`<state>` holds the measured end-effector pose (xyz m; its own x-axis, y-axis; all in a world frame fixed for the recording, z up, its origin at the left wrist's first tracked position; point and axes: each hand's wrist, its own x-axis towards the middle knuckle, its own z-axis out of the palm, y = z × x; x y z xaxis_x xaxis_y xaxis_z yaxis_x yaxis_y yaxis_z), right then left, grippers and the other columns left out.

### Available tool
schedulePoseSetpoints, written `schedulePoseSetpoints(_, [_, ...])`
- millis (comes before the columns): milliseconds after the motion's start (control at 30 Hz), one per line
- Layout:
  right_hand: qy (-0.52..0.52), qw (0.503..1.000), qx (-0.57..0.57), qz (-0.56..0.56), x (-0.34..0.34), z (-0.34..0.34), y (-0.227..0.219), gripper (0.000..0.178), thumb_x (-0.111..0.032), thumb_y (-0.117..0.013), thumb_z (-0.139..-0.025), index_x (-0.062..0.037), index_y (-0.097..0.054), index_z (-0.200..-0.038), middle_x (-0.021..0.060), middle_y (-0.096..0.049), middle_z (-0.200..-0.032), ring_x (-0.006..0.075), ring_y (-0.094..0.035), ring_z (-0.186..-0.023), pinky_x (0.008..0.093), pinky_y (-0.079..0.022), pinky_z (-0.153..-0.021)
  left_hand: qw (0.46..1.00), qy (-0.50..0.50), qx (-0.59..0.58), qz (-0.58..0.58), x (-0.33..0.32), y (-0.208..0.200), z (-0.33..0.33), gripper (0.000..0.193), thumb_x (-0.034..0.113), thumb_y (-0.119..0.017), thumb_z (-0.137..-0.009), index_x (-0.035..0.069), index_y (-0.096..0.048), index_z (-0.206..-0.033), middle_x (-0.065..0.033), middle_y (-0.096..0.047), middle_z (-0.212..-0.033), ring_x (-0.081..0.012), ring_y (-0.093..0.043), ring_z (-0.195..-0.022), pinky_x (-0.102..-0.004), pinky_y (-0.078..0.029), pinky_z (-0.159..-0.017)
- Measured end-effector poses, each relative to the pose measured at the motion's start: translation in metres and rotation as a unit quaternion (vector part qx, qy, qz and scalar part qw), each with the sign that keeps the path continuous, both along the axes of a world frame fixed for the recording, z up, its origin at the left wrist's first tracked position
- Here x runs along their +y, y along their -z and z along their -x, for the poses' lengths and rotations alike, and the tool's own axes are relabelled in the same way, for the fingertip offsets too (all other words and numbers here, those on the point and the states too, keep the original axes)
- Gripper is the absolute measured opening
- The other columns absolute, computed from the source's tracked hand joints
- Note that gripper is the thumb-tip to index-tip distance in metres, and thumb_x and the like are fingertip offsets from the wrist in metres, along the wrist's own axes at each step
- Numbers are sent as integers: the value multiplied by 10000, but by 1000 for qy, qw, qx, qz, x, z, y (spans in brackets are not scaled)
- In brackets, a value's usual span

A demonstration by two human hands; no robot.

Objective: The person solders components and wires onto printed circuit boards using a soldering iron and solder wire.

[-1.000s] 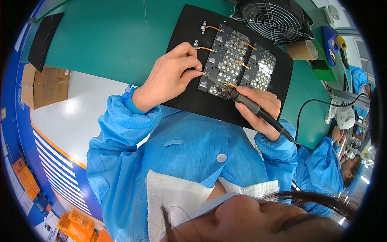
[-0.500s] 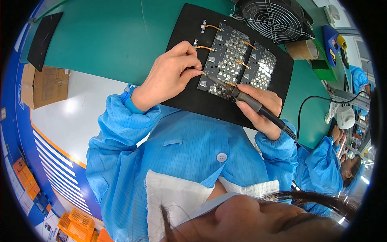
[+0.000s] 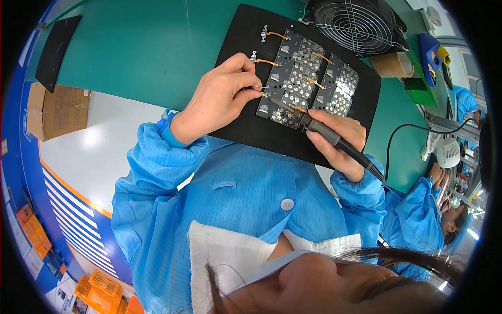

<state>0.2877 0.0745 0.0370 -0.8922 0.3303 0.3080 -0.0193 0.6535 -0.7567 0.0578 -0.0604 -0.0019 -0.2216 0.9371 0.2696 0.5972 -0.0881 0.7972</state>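
My left hand is closed in a pinch at the left edge of a dark circuit board panel. A thin silvery solder wire sticks out from its fingertips toward the board. In my right hand is a black soldering iron, its tip slanting up and left to the board edge beside my left thumb. Short orange cables run from the board to small metal connectors above my left hand. More orange cables bridge to a second panel on the right. My left fingers hide what lies under them.
The boards lie on a black mat over a green tabletop. A round black fan stands at the back right, beside a cardboard roll. The iron's cord curves off right. A co-worker's blue sleeve shows at right.
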Motion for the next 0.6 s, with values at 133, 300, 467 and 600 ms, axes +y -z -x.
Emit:
schedulePoseSetpoints(133, [-11, 1000, 1, -2, -1, 1, -2, 348, -131, -765, -794, 26, -680, -1093, 142, -701, -750, 225, -705, -638, 279, -539, -561, 1000, 2, 0, 1, -1, -2, 0, 72, -15, -712, -797, -12, -671, -857, -60, -531, -944, -149, -565, -709, -273, -432, -561])
schedulePoseSetpoints(300, [-6, 1000, 7, -11, 0, 2, -2, 357, -129, -768, -791, 31, -677, -1097, 142, -697, -742, 225, -702, -632, 283, -539, -563, 1000, 2, -5, -5, -1, 0, 0, 71, -19, -709, -800, -17, -669, -858, -59, -531, -937, -151, -567, -709, -274, -435, -565])
schedulePoseSetpoints(467, [-7, 1000, 13, -12, 1, 2, 0, 363, -130, -769, -790, 35, -675, -1099, 141, -695, -735, 225, -700, -627, 283, -538, -564, 1000, 1, -1, -7, 0, 0, 0, 70, -21, -708, -800, -20, -668, -858, -59, -531, -935, -151, -569, -711, -276, -438, -568])
schedulePoseSetpoints(600, [-14, 1000, 9, -5, 1, 1, 0, 364, -136, -770, -791, 36, -676, -1097, 136, -690, -721, 220, -697, -620, 280, -533, -554, 1000, 0, -3, -9, 1, 1, 0, 70, -21, -710, -799, -20, -670, -857, -58, -531, -934, -148, -570, -713, -275, -438, -570])
